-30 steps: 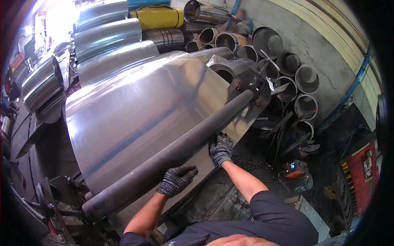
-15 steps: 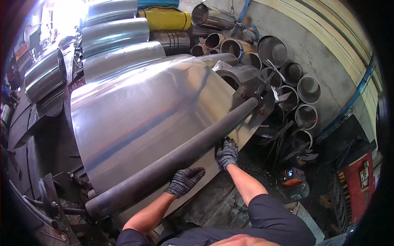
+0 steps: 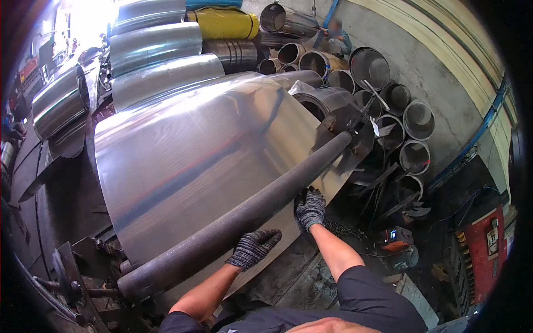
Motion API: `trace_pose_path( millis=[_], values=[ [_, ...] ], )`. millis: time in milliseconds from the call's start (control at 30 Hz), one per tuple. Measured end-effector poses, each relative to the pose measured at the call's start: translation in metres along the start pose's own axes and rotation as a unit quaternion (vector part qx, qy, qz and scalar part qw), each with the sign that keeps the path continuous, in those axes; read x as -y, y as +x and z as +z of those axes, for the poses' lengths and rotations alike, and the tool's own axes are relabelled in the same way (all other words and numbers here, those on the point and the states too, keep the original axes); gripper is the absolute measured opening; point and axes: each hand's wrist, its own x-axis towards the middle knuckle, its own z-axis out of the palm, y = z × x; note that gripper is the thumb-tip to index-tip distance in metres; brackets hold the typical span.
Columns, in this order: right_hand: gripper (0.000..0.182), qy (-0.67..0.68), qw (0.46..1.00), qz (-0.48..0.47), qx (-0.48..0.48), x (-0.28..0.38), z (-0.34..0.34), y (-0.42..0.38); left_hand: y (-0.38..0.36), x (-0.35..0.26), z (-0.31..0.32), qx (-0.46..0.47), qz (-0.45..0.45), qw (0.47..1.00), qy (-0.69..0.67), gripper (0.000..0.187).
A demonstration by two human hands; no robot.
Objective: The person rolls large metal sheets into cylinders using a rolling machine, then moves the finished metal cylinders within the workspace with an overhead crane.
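Note:
A wide, shiny metal sheet (image 3: pixel 183 166) curves down from the back and passes under a long dark roller (image 3: pixel 239 213). On the sheet's near strip, in front of the roller, lies my left hand (image 3: pixel 254 250) in a grey knitted glove, its fingers stretched to the right and nothing seen in them. Farther right, my right hand (image 3: pixel 311 211), gloved alike, rests flat near the sheet's right edge. Its fingers point toward the roller, and their tips are close to its underside.
Large metal coils (image 3: pixel 158 53) and a yellow-wrapped roll (image 3: pixel 222 23) are stacked behind. Open-ended tubes (image 3: pixel 417 121) are piled by the wall. Another person (image 3: pixel 338 41) is at the back. An orange device with a lit display (image 3: pixel 397 237) stands at right; a threaded rod (image 3: pixel 61 305) at lower left.
Both my hands have shifted slightly to the right and stay on the sheet. The roller and the threaded rod at lower left also sit slightly lower and farther right in view.

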Motion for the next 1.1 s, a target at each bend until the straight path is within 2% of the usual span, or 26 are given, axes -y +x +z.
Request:
trace_pose_path(
  millis=[133,567,667,1100],
  values=[
    [0.058,0.01,1.0,0.003,0.005,-0.004,0.006,0.003,0.001,0.003,0.001,0.009,0.008,1.0,-0.014,0.032],
    [0.057,0.008,1.0,0.003,-0.001,0.0,0.0,0.0,0.002,0.005,0.001,0.034,-0.017,0.999,-0.005,0.039],
    [0.056,0.012,1.0,0.007,0.016,0.003,-0.005,0.001,0.003,0.01,0.003,0.017,-0.005,1.0,-0.01,0.033],
    [0.058,0.003,0.999,0.008,0.031,0.002,-0.006,0.001,0.003,0.009,0.003,0.009,0.004,1.0,-0.002,0.032]
  ],
)
